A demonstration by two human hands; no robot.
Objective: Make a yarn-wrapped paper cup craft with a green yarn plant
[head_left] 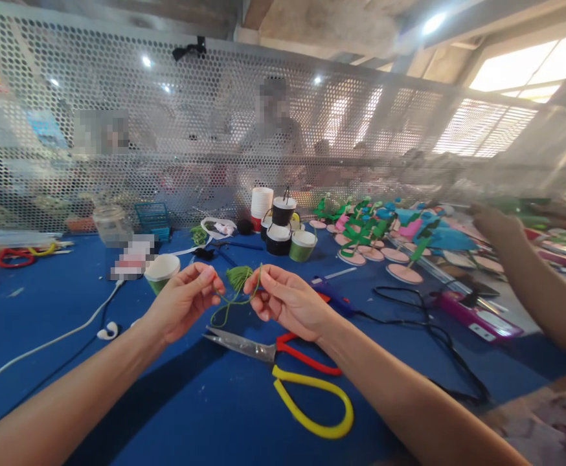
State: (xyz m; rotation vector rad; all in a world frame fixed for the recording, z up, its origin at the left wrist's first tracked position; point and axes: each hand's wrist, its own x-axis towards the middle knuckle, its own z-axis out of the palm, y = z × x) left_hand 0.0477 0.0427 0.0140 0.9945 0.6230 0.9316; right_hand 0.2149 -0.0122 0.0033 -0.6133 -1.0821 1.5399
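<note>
A thin green yarn (237,302) runs between my two hands above the blue table. My left hand (186,298) pinches one part of it between thumb and fingers. Another part is held in the closed fingers of my right hand (285,298), with a short end sticking up. Behind my hands lies a bundle of green yarn (239,278). Scissors (254,349) with one red and one yellow handle lie on the table just below my hands, blades pointing left. A green paper cup (163,268) stands beyond my left hand.
Stacked cups (279,239) stand at the back by a perforated metal screen (190,129). Green figures on pink discs (404,272) crowd the right. A glue gun (334,294), a purple power strip (480,317) and black cords lie right; a co-worker's arm (530,278) reaches in.
</note>
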